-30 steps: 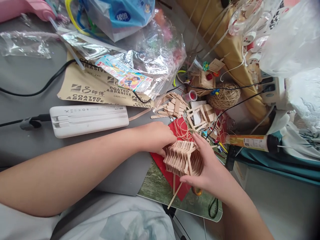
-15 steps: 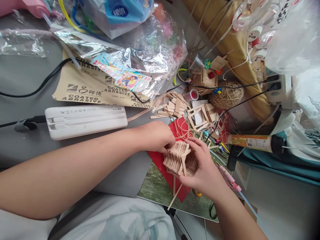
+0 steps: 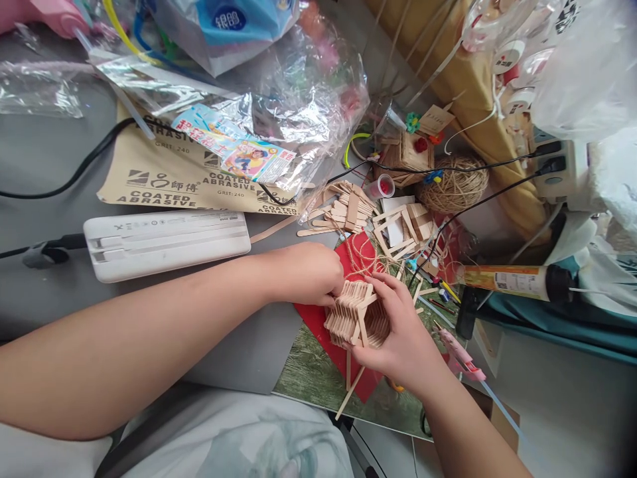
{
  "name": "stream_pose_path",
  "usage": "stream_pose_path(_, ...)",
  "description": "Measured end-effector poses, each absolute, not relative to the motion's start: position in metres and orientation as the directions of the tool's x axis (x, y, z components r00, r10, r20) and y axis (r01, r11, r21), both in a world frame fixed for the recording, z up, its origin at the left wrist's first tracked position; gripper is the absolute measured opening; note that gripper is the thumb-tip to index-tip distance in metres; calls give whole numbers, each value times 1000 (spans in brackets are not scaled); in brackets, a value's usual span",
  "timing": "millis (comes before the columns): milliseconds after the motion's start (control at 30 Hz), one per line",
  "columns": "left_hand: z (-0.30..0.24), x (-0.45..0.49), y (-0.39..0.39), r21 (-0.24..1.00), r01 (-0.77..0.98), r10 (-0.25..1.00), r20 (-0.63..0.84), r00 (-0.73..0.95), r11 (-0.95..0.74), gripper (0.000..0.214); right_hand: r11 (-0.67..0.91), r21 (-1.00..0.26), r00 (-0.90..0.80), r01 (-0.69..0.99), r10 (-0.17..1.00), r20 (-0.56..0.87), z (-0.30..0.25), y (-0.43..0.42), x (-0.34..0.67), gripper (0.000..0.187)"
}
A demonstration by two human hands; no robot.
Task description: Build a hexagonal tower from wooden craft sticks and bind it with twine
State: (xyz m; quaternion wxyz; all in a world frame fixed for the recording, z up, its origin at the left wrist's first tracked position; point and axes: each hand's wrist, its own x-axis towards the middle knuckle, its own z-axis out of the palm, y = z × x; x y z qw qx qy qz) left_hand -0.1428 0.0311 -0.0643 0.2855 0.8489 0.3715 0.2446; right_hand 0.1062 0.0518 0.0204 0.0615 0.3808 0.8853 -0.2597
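A box-like structure of stacked wooden craft sticks [image 3: 349, 315] is tilted over a red sheet [image 3: 318, 326], its hollow inside partly showing. My right hand [image 3: 398, 325] wraps around its right side, thumb below and fingers above. At the structure's upper left edge, my left hand [image 3: 313, 273] is closed with the fingers curled down against the sticks. Its fingertips are partly hidden, so what they pinch cannot be made out. Loose twine [image 3: 361, 255] lies tangled just behind the structure. Two craft sticks [image 3: 349, 393] poke out below it over the red sheet and green board.
Behind lie loose craft sticks [image 3: 343, 207], a stick frame [image 3: 395, 232] and a twine ball [image 3: 455, 184]. A pink glue gun [image 3: 456, 352] is right of my right hand. A white power bank [image 3: 169, 245], sandpaper sheet [image 3: 149, 179] and black cables [image 3: 478, 196] are around.
Both hands keep their places on the stick structure, which has turned very slightly. The camera view has shifted a little.
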Motion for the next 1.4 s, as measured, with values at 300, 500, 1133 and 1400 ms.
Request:
stream_pose_path(300, -60, -134, 23, 602, 574, 786, 152, 599, -555, 38, 587, -367, -691, 722, 646, -326, 16, 52, 109, 98)
stream_pose_path(500, -59, -129, 18, 593, 607, 817, 162, 553, -529, 53, 571, -391, -690, 721, 642, -334, 29, 51, 114, 102)
stream_pose_path(1133, -62, -140, 31, 747, 529, 829, 54, 557, -404, 5, 577, -420, -704, 700, 655, -274, 42, 52, 123, 106)
stream_pose_path(1400, -61, -136, 31, 718, 580, 848, 26, 530, -384, 2, 585, -409, -699, 701, 678, -230, 42, 51, 125, 103)
